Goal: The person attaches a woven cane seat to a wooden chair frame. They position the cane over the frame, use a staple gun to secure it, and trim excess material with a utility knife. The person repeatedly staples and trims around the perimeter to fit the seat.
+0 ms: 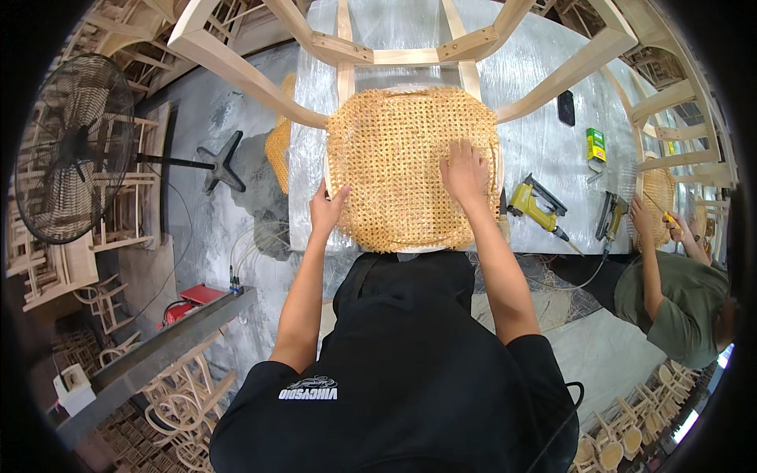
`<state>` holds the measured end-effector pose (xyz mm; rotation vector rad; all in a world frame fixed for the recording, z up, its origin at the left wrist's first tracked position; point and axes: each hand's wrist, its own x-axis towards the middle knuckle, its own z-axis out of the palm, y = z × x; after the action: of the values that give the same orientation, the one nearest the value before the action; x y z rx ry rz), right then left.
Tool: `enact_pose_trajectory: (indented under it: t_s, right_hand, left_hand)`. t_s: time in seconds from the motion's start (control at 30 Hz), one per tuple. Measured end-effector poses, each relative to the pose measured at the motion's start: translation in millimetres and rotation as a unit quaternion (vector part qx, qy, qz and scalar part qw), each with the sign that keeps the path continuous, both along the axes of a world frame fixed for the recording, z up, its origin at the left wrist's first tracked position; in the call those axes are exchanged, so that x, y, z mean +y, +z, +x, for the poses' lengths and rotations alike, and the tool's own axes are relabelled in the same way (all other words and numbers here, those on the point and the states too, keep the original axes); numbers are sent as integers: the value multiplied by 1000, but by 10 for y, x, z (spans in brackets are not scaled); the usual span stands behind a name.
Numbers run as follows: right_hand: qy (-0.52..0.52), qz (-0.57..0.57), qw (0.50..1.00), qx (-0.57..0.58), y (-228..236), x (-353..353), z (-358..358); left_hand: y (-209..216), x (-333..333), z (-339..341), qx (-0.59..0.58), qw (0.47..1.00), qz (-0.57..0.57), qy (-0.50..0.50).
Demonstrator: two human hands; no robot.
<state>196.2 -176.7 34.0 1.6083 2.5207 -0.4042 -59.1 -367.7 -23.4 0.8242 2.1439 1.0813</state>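
A sheet of woven cane webbing [394, 165] with ragged edges covers the seat of a pale wooden chair frame [406, 57], which lies on the table in front of me. My right hand [465, 169] rests flat on the right part of the cane, its fingers stretched forward. At the left edge of the seat, my left hand [327, 209] grips the rim, thumb on top of the cane and fingers around the side, partly hidden. To the right of the seat lies a yellow staple gun [535, 203].
On the plastic-wrapped table [536, 150] are a phone [566, 108], a green-yellow box [595, 146] and a second nail gun [611, 215]. A co-worker [670, 299] works on another cane seat at right. A black fan [75, 150] stands left, with stacked chair frames around.
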Motion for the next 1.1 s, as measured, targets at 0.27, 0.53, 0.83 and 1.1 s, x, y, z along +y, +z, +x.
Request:
enact_pose_trajectory:
  t_s: [0.27,0.53,0.83,1.1]
  right_hand:
    - [-50,86,988,118,-137,54,40]
    - [-179,182,935,246,-462,-1000,1312]
    - [-296,109,925,211,-544,-1246,1856]
    - [-270,104,923,256,-596,-1080,1923]
  left_hand:
    - [-32,119,-33,-46,999,-15,-26]
    - [91,163,246,170,982,-75,-40]
    - [386,355,613,174,980,-78,54]
    - [315,435,97,39,987,19,153]
